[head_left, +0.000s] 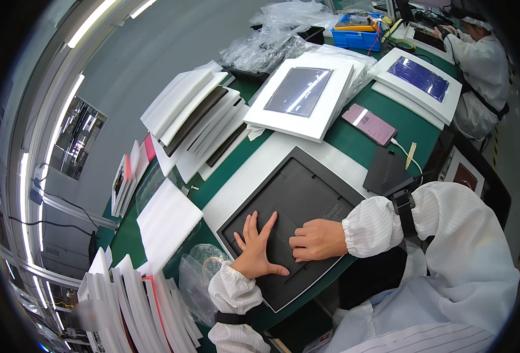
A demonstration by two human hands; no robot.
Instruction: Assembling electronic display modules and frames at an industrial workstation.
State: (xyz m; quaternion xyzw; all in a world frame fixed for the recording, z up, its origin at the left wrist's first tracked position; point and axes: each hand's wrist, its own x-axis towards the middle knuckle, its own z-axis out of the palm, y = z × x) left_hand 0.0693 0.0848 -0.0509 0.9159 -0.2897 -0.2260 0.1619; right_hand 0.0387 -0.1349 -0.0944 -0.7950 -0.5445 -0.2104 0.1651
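Observation:
A dark grey rectangular panel with a raised border and slots lies in front of me, partly over a white sheet. My left hand rests on its lower left part, fingers spread and holding nothing. Just to the right, my right hand presses on the same panel with its fingers curled in. Whatever those fingers may hold is hidden. Faint small print shows on the panel near the right hand. Both wrists wear black straps over white sleeves.
Stacked white boards stand at the left, more at lower left. Beyond the panel are a white frame with a screen, another frame, a pink phone on a cable and a dark flat box. A co-worker sits far right.

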